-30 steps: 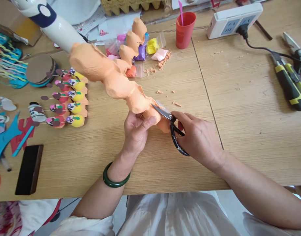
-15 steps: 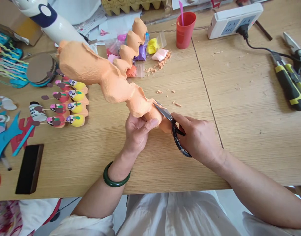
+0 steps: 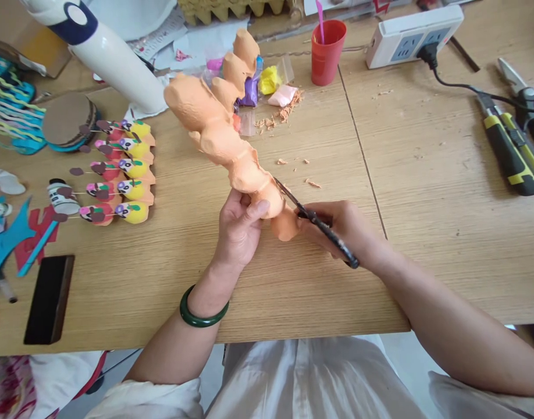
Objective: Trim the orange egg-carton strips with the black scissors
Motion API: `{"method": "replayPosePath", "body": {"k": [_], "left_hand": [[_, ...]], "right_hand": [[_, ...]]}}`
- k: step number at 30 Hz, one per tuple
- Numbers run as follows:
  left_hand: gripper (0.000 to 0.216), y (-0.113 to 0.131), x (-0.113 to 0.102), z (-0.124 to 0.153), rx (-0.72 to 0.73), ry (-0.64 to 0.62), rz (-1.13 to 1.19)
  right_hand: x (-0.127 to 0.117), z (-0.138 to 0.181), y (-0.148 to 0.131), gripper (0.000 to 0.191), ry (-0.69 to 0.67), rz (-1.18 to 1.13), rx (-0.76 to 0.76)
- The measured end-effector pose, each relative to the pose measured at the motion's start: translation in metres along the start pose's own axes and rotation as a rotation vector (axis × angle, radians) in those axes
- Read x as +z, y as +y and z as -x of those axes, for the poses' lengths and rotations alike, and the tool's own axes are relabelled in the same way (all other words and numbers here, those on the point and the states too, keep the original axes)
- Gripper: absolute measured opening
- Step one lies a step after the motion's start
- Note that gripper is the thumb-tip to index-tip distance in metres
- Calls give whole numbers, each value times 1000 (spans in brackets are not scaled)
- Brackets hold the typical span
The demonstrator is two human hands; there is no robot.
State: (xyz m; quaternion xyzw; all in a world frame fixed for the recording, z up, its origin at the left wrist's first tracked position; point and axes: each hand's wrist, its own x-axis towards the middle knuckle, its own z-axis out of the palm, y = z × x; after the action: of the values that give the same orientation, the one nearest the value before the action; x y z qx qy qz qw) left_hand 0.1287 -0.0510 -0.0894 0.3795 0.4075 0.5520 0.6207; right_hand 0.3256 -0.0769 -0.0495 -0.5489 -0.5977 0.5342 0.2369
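Note:
A bumpy orange strip of egg carton [image 3: 219,139] slants up and away over the desk. Near its lower end, my left hand [image 3: 239,227] grips it with the thumb on top. My right hand [image 3: 341,227] is closed on black-handled scissors [image 3: 330,234], whose blades lie along the strip's right edge, close by its lower cups. Whether the blades are parted is hard to see. Another orange egg-carton strip [image 3: 225,87] lies behind the held one.
Orange scraps [image 3: 267,123] lie beside bags of coloured clay [image 3: 269,81]. A red cup [image 3: 328,52], a white power strip [image 3: 415,36] and pliers [image 3: 515,151] stand or lie farther right. Decorated egg-carton cups [image 3: 134,212], a dark phone-like block [image 3: 49,299] and a white lamp-like column [image 3: 114,64] are leftward.
The held strip has swung, its far end moving right. My right hand has turned the scissors, so their handles now show edge-on and point down to the right.

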Motion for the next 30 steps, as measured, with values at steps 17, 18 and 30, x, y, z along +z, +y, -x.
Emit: {"method": "replayPosePath", "body": {"k": [17,18,30], "left_hand": [[33,1,-9,-6,-99,54,77],[32,2,-9,-6,-101,56,76],[38,7,-3,2,-121,-80,18]], "right_hand": [[-3,-5,1,34,-120,-346,-107],[-2,-3,1,30,-64,-281,-143],[1,-8,14,38,323,729,-469]]}}
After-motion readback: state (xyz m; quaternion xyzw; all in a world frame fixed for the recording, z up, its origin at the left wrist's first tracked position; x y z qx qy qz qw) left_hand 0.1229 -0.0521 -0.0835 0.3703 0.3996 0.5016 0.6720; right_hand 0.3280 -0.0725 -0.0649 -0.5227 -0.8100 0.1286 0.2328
